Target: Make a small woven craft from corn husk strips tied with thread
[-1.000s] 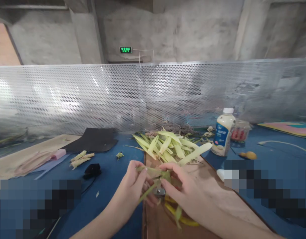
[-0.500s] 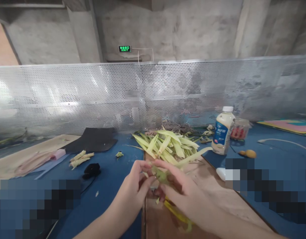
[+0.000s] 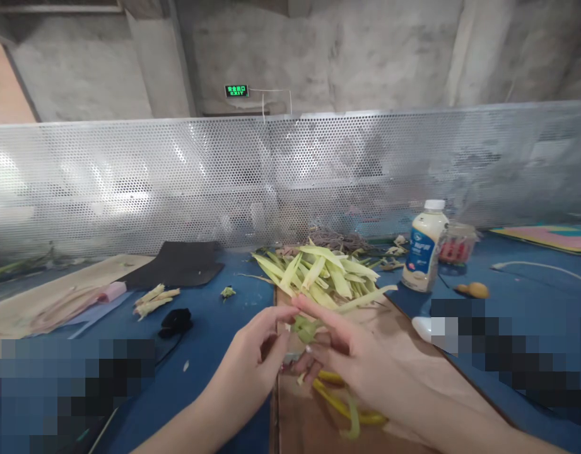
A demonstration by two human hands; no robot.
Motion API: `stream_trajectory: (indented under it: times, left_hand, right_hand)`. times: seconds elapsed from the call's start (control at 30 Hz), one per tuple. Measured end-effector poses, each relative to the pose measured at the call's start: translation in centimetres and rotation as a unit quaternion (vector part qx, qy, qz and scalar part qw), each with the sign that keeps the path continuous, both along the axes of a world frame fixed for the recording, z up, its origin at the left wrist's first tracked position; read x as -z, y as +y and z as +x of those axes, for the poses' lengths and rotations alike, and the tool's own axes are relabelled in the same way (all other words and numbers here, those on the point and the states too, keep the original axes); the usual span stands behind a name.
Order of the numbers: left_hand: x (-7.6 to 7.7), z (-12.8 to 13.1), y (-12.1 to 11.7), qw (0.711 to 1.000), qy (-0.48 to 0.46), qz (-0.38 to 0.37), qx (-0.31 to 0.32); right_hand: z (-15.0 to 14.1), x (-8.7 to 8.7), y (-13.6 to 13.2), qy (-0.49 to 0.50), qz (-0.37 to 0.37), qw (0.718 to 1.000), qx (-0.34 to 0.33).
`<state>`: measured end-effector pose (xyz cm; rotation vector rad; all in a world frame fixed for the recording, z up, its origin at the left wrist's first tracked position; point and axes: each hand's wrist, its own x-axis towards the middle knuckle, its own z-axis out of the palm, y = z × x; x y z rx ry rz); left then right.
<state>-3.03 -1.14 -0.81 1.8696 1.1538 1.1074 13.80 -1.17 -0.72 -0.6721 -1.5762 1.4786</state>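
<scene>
My left hand (image 3: 259,347) curls its fingers in from the left around a small pale-green piece of folded husk (image 3: 305,329). From the other side, my right hand (image 3: 349,337) holds the same piece, with the index fingers of both hands nearly meeting above it. Its lower part is hidden by the fingers. Below my right hand, curved yellow handles (image 3: 337,403) lie on the brown board (image 3: 299,422), and a thin husk strip hangs over them. A heap of pale-green corn husks (image 3: 318,271) sits just beyond my fingertips.
A milk bottle (image 3: 422,249) and a clear box with red contents (image 3: 455,244) stand at right. A white mouse (image 3: 422,328) lies nearer. Left are twisted husk pieces (image 3: 155,299), a black object (image 3: 175,321) and a dark sheet (image 3: 176,265). A perforated metal screen (image 3: 200,183) spans the back.
My hands have shifted slightly, and the fingers of both have moved around the green piece. More of the yellow handles and the hanging strip shows below my right hand.
</scene>
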Motion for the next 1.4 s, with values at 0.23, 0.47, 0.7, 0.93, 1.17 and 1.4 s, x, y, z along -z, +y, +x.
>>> stream_trajectory:
  times: [0.23, 0.47, 0.7, 0.93, 1.17, 1.4]
  left_hand:
    - [-0.8, 0.4, -0.5, 0.993, -0.044, -0.090, 0.066]
    - [-1.0, 0.4, -0.3, 0.990, -0.058, -0.114, 0.053]
    - [-1.1, 0.2, -0.2, 0.993, -0.057, -0.098, 0.028]
    - [-0.9, 0.1, 0.1, 0.998, -0.034, -0.059, 0.000]
    - [-1.1, 0.0, 0.3, 0.996, -0.057, -0.069, 0.012]
    - [-1.2, -0.1, 0.5, 0.994, -0.075, -0.080, 0.020]
  right_hand:
    - [-0.1, 0.1, -0.2, 0.006, 0.000, 1.000, 0.004]
    - [0.0, 0.3, -0.4, 0.002, 0.007, 1.000, -0.017]
    - [-0.1, -0.4, -1.1, -0.012, -0.018, 0.999, -0.028]
    - [-0.1, -0.8, -1.5, -0.038, -0.017, 0.999, -0.025]
    - [0.1, -0.5, -1.3, -0.048, -0.010, 0.998, -0.035]
    - [0.3, -1.5, -1.2, -0.047, -0.027, 0.997, -0.046]
